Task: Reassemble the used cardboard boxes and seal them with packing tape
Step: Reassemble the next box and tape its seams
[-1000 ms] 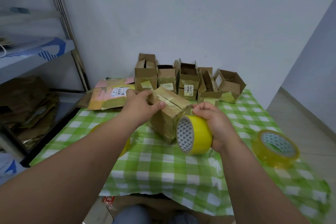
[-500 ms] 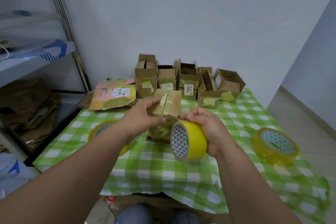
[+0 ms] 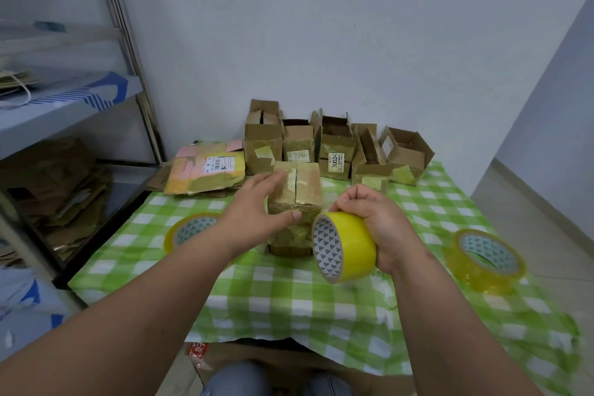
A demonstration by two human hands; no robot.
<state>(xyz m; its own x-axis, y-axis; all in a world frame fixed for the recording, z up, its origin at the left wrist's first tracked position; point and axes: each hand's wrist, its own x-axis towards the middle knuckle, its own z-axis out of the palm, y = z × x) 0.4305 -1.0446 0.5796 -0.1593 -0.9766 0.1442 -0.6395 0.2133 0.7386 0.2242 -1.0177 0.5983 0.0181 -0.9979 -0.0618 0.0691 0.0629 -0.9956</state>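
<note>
A small cardboard box (image 3: pixel 299 193) with old tape on it stands upright in the middle of the green checked table (image 3: pixel 289 299), its two top flaps closed with a seam between them. My left hand (image 3: pixel 254 215) holds the box's left side, fingers along the top edge and thumb across the front. My right hand (image 3: pixel 376 225) grips a yellow roll of packing tape (image 3: pixel 344 248) just right of the box, close to its front corner.
Several open small boxes (image 3: pixel 334 151) line the wall at the back. A flattened box with a label (image 3: pixel 209 170) lies at back left. Two more tape rolls lie on the cloth, one left (image 3: pixel 189 231) and one right (image 3: pixel 485 260). A metal shelf (image 3: pixel 64 106) stands left.
The box was turned from a tilted lie to standing upright with its flap seam facing me. My right hand with the yellow roll dropped slightly and stayed beside it.
</note>
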